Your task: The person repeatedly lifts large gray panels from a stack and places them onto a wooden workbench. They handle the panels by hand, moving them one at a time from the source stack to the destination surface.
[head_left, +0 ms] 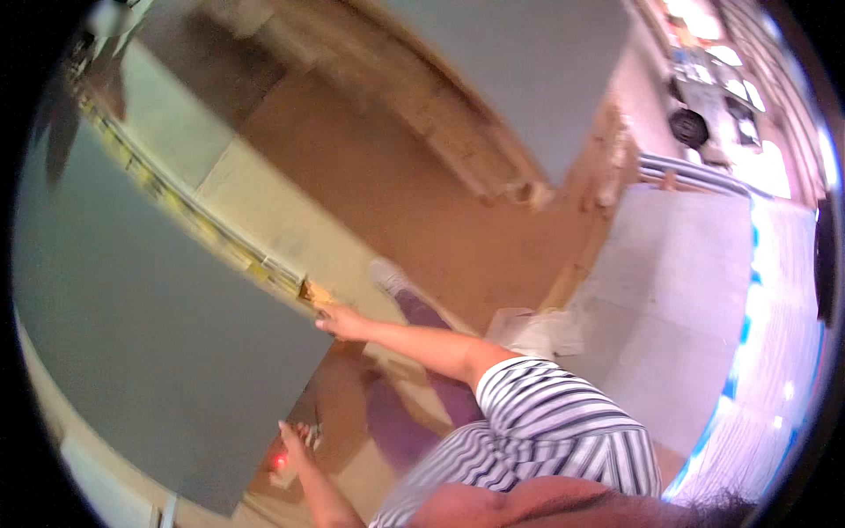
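Note:
A large grey flat panel (pixel 150 299) fills the left, its near corner pointing toward me. At the panel's right-hand corner is my right hand (pixel 343 322), its fingers bent together against the edge; whatever lies between them is too blurred to name. Lower down, beside the panel's near edge, my left hand (pixel 297 438) has its fingers curled, with one finger reaching toward the edge. A small glowing red light (pixel 280 460) shows just below that hand. What the left hand holds is hard to make out.
Yellow and white strapped edging (pixel 202 231) runs along the panel's far side. Beyond a brown floor strip (pixel 422 202) lies another grey panel (pixel 519 70) on brown layers. A crumpled white plastic bag (pixel 550 334) is right of my legs. Pale sheets (pixel 678 299) lie further right.

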Tool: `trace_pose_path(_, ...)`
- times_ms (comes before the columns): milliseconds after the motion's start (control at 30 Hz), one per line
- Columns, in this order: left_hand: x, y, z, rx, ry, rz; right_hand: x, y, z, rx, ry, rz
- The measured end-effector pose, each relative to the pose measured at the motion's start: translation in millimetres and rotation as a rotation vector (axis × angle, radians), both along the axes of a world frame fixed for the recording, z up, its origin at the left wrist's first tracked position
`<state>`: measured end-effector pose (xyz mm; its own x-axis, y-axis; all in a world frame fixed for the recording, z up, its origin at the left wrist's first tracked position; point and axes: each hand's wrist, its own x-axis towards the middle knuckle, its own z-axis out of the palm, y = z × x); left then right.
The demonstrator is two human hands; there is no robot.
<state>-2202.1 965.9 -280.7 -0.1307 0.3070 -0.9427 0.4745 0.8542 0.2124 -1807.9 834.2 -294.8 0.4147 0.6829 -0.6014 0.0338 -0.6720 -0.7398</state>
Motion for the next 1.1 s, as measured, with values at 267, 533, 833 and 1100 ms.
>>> trace_pose_path(267, -69.8, -88.1, 11.8, 0.022, -0.227, -0.464, 210.0, -268.5, 124.8, 0.300, 0.388, -1.543)
trace_pose_path(533, 54.5, -122.8, 38.2, 0.165, -0.410, -0.676, 339.5, -259.2, 193.4, 0.568, 0.357, -1.442)
trace_pose_path(833, 227.9, -110.3, 207.3, 0.115, -0.595, -0.546, 280.6, -201.9, 279.5, 0.625, 0.243, -1.491)
trace_pose_path(1100, 349.0, -186.9, 243.2, -0.117, -0.989, -0.404, 146.8, -192.9, 228.1, 0.360, 0.443, -1.449)
